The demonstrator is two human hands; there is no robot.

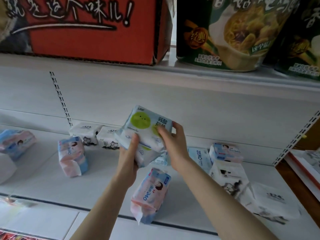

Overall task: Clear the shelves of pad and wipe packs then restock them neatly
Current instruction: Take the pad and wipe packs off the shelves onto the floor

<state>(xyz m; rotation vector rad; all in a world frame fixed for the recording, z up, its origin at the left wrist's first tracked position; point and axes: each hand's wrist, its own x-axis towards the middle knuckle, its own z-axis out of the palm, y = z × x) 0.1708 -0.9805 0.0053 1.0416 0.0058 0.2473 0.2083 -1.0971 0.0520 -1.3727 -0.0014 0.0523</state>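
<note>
Roughly 10 packs lie loose on the shelf, so my read is the task is far from done.
- Held: green-dot pack, lifted clear above mid-shelf. Left hand grips its lower end, thumb on the front, fingers curled under. Right hand pinches the right edge, fingers wrapped round it. There may be a 2nd pack under it, can't tell.
- On the shelf: 240 pack tipped at the front lip, pink-blue pack on the left, 2 white packs at the back wall, ZERO pack, and ink-print packs on the right.
- All sit at mixed angles, with no rows.
- Left: either finish clearing or straighten everything. Can't tell which phase this is.
</note>
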